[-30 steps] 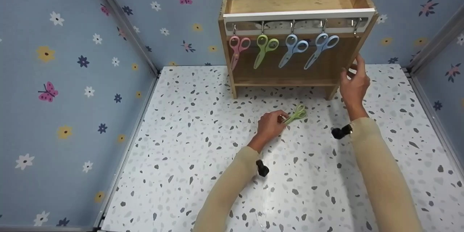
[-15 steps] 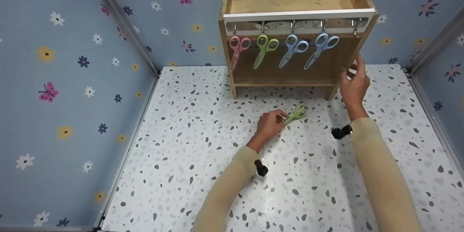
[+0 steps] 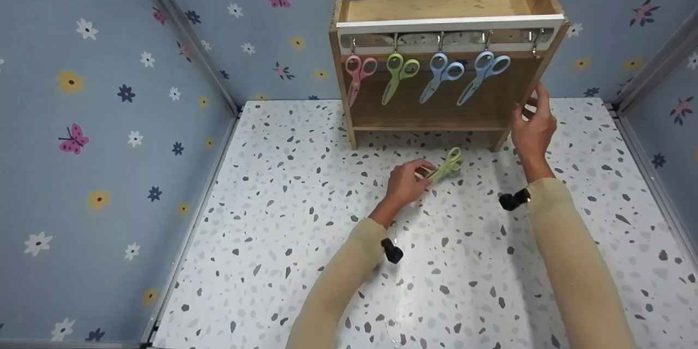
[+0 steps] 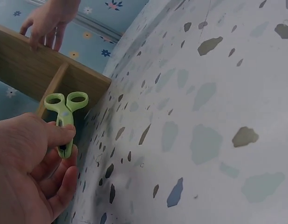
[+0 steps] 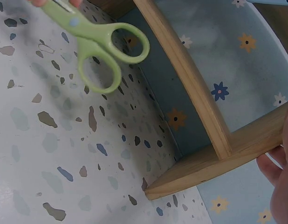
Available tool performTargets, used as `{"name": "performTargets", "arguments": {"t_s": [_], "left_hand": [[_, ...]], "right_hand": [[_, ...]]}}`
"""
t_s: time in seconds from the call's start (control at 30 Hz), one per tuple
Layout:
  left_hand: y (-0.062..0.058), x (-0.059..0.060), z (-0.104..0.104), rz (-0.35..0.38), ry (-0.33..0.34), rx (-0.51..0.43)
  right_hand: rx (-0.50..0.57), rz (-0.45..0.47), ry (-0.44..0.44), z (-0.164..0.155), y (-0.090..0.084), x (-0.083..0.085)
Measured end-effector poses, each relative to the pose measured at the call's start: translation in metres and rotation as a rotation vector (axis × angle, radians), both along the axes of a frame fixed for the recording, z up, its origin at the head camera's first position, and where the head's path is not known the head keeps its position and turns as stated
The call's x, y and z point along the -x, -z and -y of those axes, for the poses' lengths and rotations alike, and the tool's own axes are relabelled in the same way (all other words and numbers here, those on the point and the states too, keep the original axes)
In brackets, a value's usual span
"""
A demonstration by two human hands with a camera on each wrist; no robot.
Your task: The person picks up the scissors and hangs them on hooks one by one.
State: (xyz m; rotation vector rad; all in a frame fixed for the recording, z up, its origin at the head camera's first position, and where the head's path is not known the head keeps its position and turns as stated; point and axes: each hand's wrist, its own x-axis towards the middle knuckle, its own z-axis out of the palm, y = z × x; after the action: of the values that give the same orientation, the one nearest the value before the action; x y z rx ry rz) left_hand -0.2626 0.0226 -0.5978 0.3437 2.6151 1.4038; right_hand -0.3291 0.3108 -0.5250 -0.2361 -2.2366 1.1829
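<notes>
My left hand pinches a pair of light green scissors by the blade end, handle loops pointing away toward the rack. In the left wrist view, thumb and fingers close on the scissors just below the loops. On the right, my right hand grips the side panel of a wooden rack. From the rack's white rail hang pink scissors, green scissors and two blue pairs, each by one loop on a metal hook. The rightmost hook carries nothing.
The rack stands on a white speckled table against a blue back wall printed with flowers and butterflies. Another printed wall rises along the left side, and one along the right. A crossbar joins the rack's sides low down.
The green scissors in my left hand have tilted up and risen slightly toward the rack. My right hand has stayed on the rack's side.
</notes>
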Motion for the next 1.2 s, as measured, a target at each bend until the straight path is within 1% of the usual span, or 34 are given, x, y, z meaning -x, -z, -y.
{"name": "performTargets", "arguments": {"t_s": [0.07, 0.2, 0.47, 0.7, 0.93, 1.07, 1.2], "left_hand": [[-0.006, -0.003, -0.001, 0.002, -0.004, -0.020], [-0.011, -0.007, -0.002, 0.003, -0.011, -0.035], [-0.018, -0.007, -0.003, -0.019, -0.009, -0.084], [-0.025, -0.005, -0.005, -0.025, -0.029, -0.108], [-0.032, -0.006, -0.007, -0.016, -0.031, -0.124], [-0.038, -0.007, -0.009, -0.022, -0.029, -0.143], [-0.043, -0.007, -0.011, -0.031, -0.016, -0.184]], "right_hand": [[0.002, 0.008, -0.002, 0.000, 0.000, 0.000], [0.012, 0.028, -0.003, 0.000, -0.002, -0.001], [0.033, 0.036, -0.008, 0.001, -0.003, -0.002], [0.037, 0.066, -0.007, 0.002, -0.004, -0.001], [0.001, -0.004, -0.003, 0.001, 0.001, 0.001], [-0.005, 0.006, -0.004, 0.000, 0.001, 0.001], [0.005, 0.023, -0.007, 0.000, -0.002, 0.000]]}}
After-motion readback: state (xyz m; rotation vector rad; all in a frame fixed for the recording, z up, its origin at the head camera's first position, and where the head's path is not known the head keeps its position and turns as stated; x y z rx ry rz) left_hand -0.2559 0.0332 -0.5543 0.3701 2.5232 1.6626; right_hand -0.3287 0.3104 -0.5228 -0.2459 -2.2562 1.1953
